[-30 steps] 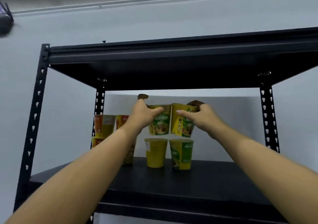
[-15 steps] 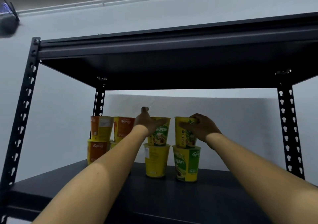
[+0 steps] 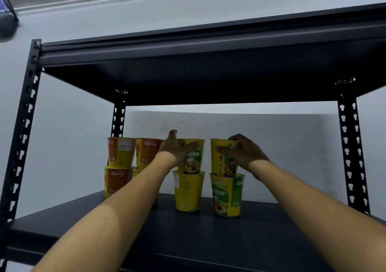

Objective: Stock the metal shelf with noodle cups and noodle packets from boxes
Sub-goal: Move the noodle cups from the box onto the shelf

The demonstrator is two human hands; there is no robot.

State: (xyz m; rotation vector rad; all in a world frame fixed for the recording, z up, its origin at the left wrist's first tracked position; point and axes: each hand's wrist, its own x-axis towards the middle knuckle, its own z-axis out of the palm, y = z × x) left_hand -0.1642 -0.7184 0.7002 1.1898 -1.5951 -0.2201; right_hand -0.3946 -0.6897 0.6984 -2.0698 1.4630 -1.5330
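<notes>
On the black metal shelf [image 3: 271,230] stand two stacks of yellow-green noodle cups. My left hand [image 3: 174,148] grips the upper left yellow cup [image 3: 192,161], which sits on a lower yellow cup [image 3: 188,192]. My right hand [image 3: 240,149] grips the upper right yellow cup [image 3: 221,163], resting on a lower yellow-green cup [image 3: 227,195]. Left of these, orange noodle cups [image 3: 121,152] are stacked two high; my left forearm hides part of them.
The shelf board above [image 3: 208,73] hangs low over the cups. Perforated black uprights stand at the left front [image 3: 23,129], back left [image 3: 118,121] and back right [image 3: 351,146]. A pale wall lies behind. A dark object [image 3: 7,21] is at top left.
Both hands lowered the two yellow cups from mid-air onto the tops of the two lower yellow cups. The view also moved closer to the shelf.
</notes>
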